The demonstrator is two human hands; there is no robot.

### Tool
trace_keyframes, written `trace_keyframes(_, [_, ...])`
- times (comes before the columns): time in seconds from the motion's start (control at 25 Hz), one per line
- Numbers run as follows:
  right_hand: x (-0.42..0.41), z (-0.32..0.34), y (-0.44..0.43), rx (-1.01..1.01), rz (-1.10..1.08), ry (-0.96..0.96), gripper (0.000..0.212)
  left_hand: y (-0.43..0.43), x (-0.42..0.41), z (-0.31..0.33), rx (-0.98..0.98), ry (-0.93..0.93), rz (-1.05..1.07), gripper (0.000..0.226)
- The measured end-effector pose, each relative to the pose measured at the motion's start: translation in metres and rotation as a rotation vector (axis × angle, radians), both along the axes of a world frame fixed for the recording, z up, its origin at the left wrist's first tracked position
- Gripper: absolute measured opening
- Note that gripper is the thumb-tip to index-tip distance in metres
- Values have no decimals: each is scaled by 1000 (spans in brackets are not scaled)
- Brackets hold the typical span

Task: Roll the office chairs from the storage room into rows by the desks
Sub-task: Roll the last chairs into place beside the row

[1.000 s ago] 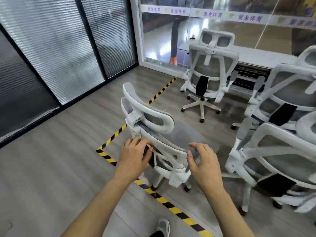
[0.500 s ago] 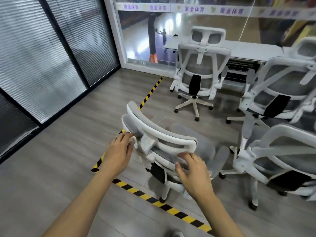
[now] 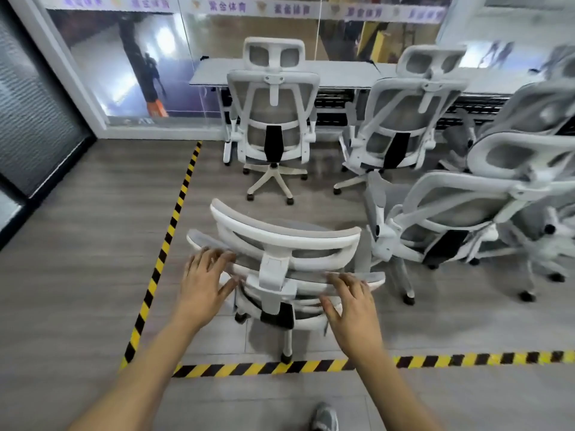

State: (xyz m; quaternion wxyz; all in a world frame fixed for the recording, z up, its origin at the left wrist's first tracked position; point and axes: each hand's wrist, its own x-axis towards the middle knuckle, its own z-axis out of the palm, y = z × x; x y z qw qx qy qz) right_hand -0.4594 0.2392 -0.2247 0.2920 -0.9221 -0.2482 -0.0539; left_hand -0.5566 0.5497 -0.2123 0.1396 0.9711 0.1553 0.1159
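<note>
Swung round since 0.5 s ago: near chair [image 3: 281, 244] now shows its back square to the camera, backs of the row ahead facing the same way; it sat angled to the left before. Both hands moved out to the ends of its backrest top.

Left hand [image 3: 203, 287] lies on the left end of the backrest edge, fingers spread over the top, thumb under; right hand [image 3: 353, 309] on the right end, fingers spread flat along the rim. Neither is closed tight, both touch the frame. Hands well apart, w/ the headrest post between them.

Near chair stands inside the yellow/black floor tape [image 3: 161, 256], its casters just beyond the tape strip that runs across in front of the person's shoe [image 3: 325, 418]. Ahead, left chair [image 3: 273, 119] and 2nd chair [image 3: 407, 116] sit pushed up to the counter [image 3: 339, 71] by the glass wall. More white chairs [image 3: 466, 213] crowd to the right, one just beside the near chair.

Writing: purple strip along top of the glass [image 3: 236, 6] carries repeated Chinese characters w/ small logos; blurred, last two look like 体育, rest not readable. No brand legible on chairs.
</note>
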Motion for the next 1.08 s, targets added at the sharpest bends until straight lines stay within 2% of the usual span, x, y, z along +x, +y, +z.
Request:
trace_keyframes(0.24, [24, -9, 2, 51, -13, -7, 33, -4, 20, -6, -187, -99, 14, 41])
trace_keyframes(0.56, [122, -9, 14, 32, 82, -5, 35, -4, 83, -6, -246, -135, 126, 37])
trace_keyframes(0.68, [162, -9, 29, 26, 99, -1, 39, 8, 112, -7, -249, -138, 165, 36])
trace_keyframes(1.08, [249, -4, 100, 57, 121, -18, 33, 67, 189, -5, -289, -183, 201, 36])
